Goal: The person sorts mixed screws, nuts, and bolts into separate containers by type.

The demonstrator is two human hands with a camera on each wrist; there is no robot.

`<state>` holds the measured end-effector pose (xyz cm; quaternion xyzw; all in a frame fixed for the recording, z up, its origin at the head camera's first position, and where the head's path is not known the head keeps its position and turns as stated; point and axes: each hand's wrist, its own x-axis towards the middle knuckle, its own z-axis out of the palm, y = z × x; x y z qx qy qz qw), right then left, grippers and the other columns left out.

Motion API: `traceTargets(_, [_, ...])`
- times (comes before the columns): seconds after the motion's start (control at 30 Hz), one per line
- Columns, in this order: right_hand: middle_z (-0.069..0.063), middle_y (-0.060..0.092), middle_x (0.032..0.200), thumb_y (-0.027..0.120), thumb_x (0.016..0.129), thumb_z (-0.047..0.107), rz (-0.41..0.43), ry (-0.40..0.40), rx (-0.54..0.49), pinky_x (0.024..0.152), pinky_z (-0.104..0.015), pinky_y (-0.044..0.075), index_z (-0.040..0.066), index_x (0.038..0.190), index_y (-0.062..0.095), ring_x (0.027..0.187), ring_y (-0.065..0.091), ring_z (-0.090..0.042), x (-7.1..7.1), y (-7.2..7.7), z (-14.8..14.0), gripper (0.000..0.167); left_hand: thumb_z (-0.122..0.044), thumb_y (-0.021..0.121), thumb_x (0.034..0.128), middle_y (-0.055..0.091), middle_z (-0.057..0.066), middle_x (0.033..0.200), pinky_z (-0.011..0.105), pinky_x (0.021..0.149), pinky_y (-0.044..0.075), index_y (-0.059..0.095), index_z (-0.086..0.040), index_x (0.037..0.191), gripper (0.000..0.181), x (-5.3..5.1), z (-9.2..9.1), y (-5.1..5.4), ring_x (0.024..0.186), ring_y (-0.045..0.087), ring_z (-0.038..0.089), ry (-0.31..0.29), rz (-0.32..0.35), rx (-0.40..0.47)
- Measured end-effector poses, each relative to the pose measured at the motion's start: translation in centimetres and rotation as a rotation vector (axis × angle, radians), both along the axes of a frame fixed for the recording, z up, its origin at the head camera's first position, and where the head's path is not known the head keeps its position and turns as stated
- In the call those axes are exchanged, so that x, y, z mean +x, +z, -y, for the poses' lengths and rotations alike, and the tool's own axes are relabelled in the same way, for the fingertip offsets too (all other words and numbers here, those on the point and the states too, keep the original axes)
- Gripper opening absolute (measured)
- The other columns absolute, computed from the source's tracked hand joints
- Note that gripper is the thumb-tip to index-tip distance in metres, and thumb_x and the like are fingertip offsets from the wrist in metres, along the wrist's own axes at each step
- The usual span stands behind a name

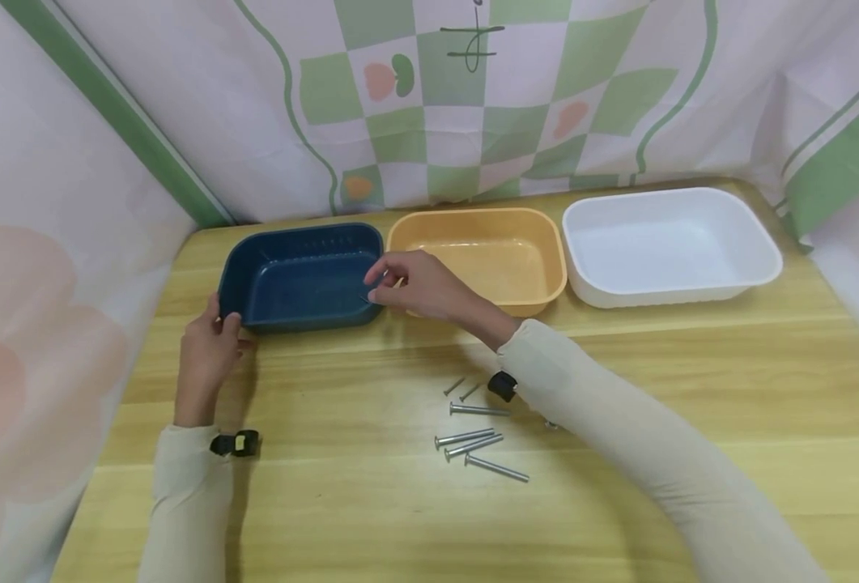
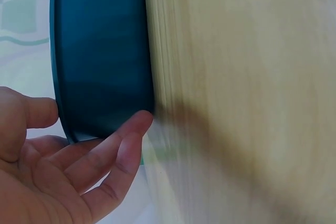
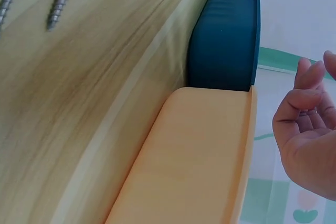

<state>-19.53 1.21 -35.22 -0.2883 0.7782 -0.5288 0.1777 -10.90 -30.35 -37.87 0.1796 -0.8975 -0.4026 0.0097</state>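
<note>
Four long bolts and two small screws lie loose on the desk, nearer the person than the right fingers and off to their right. From where I stand, the left hand has its fingers gripping the near left corner of the blue tray, thumb at the rim and the rest bent against the outside. That tray stretches rightward from them across the wood.

Over its right end, the right hand hangs with bent fingers, the thumb and forefinger close together; I cannot tell whether something small is between them. Beneath that palm stands the yellow tray, just beside the blue one, and farther right of those fingers, the white tray. A metal bit, mostly hidden by the right sleeve, lies to the right of the bolts. Beyond both sets of fingers hangs a checked cloth.
</note>
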Motion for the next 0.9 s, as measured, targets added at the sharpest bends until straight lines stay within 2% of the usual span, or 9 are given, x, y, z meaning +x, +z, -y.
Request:
traceTargets(0.2, [-0.005,0.066,0.086,0.069,0.093,0.017,0.016,0.000,-0.011,0.056,-0.032,0.045,0.008,0.110,0.070,0.063,0.059,-0.022,0.2,-0.3,-0.4,0.019,-0.022,0.037,0.1078,0.037,0.034,0.146,0.027,0.059,0.056,0.013,-0.004,0.158,0.059,0.2,0.1,0.1,0.090,0.071,0.039,0.012,-0.006,0.008])
traceTargets(0.33, [-0.007,0.066,0.089,0.068,0.093,0.014,0.034,-0.001,-0.039,0.062,-0.033,0.048,0.004,0.110,0.069,0.070,0.062,-0.032,0.5,-0.5,-0.9,0.019,-0.023,0.038,0.1081,0.037,0.032,0.147,0.026,0.061,0.056,0.013,-0.005,0.158,0.059,0.3,0.1,0.1,0.092,0.071,0.039,0.020,-0.005,0.010])
traceTargets(0.43, [-0.008,0.066,0.091,0.069,0.094,0.012,0.032,0.000,-0.045,0.064,-0.035,0.051,0.002,0.111,0.070,0.074,0.062,-0.035,0.9,-0.6,-1.5,0.020,-0.023,0.038,0.1080,0.039,0.032,0.147,0.026,0.061,0.056,0.013,-0.006,0.159,0.059,0.3,0.2,-0.1,0.092,0.070,0.039,0.027,-0.009,0.008])
traceTargets(0.5, [-0.007,0.067,0.092,0.069,0.093,0.012,0.023,-0.008,-0.033,0.064,-0.034,0.051,0.002,0.112,0.070,0.073,0.062,-0.030,1.1,-0.6,-2.1,0.021,-0.023,0.038,0.1079,0.040,0.032,0.146,0.025,0.061,0.055,0.014,-0.005,0.158,0.059,0.1,0.1,-0.3,0.091,0.071,0.039,0.022,-0.013,0.008])
traceTargets(0.67, [-0.007,0.066,0.093,0.069,0.093,0.014,0.023,-0.049,-0.003,0.063,-0.034,0.048,0.003,0.112,0.070,0.068,0.059,-0.027,1.5,-0.5,-3.8,0.022,-0.022,0.040,0.1071,0.040,0.033,0.145,0.021,0.059,0.052,0.017,-0.002,0.158,0.059,-0.8,-1.0,-0.8,0.092,0.071,0.040,-0.005,-0.042,0.027])
traceTargets(0.9, [-0.009,0.066,0.092,0.069,0.094,0.016,0.034,-0.050,0.018,0.063,-0.033,0.047,0.008,0.111,0.071,0.067,0.058,-0.027,1.8,-0.6,-4.6,0.019,-0.021,0.040,0.1073,0.041,0.032,0.144,0.023,0.061,0.053,0.018,-0.001,0.158,0.058,-1.1,-1.5,-0.5,0.091,0.071,0.040,-0.008,-0.046,0.009])
